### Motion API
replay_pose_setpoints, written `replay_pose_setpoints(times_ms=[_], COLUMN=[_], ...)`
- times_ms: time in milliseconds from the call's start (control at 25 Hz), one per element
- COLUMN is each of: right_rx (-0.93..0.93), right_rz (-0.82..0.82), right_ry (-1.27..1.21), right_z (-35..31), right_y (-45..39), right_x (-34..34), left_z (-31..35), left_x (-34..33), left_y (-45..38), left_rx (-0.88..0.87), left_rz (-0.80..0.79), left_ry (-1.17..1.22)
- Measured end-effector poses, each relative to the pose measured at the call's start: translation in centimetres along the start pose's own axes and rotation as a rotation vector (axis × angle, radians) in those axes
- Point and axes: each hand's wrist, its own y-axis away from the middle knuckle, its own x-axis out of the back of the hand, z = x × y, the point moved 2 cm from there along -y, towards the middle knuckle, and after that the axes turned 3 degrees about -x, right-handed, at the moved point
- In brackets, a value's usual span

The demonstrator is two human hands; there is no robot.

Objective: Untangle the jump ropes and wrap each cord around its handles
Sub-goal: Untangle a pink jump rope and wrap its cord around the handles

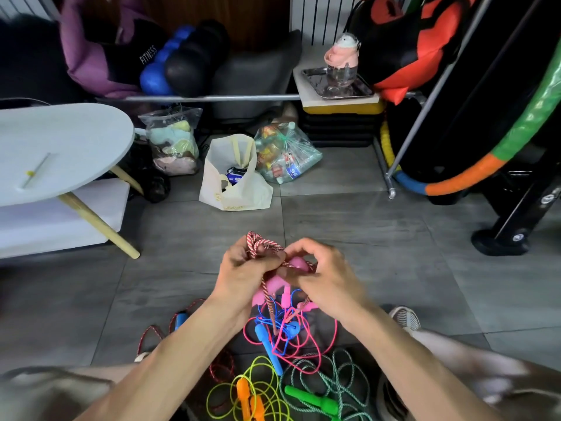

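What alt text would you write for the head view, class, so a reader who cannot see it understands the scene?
A person's left hand and right hand grip a red-and-white braided jump rope and its pink handles above a grey tiled floor. Below lies a tangle of pink, blue, yellow and green jump ropes.

Grey tiled floor (349, 214) — tangled jump ropes (291, 354) heaped on it. Farther off sit 3 bags — a white tote (233, 177) among them.
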Motion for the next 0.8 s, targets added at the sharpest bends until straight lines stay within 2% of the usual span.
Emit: replay_pose_setpoints(times_ms=[120, 200, 320, 440, 520, 640, 680, 800], right_rx=[-0.101, -0.087, -0.014, -0.043, -0.003, 0.123, 0.136, 0.124], right_rz=[-0.14, -0.193, -0.116, -0.035, -0.119, -0.372, -0.394, -0.234], right_ry=[-0.167, -0.182, -0.143, -0.289, -0.293, -0.21, -0.176, -0.039], right_z=[0.4, 0.3, 0.3, 0.1, -0.3, -0.8, -0.7, -0.4], right_y=[-0.8, -1.0, -1.1, -1.7, -1.4, 0.3, 0.7, 0.2], right_x=[1.3, 2.1, 2.6, 4.5, 4.3, 0.5, -0.7, -1.1], left_z=[0.3, 0.9, 2.0, 3.3, 4.2, 4.6, 4.7, 5.3], left_x=[0.5, 0.9, 1.2, 1.8, 1.5, -0.9, -1.5, -0.9], left_y=[-0.6, -1.1, -1.2, -1.3, -0.6, 1.6, 2.2, 1.9], left_rx=[-0.088, -0.135, -0.14, -0.098, -0.066, -0.071, -0.088, -0.176], left_rz=[0.053, 0.089, 0.151, 0.215, 0.134, -0.153, -0.205, -0.177], left_ry=[-0.15, -0.167, -0.148, -0.122, -0.115, -0.178, -0.187, -0.271])
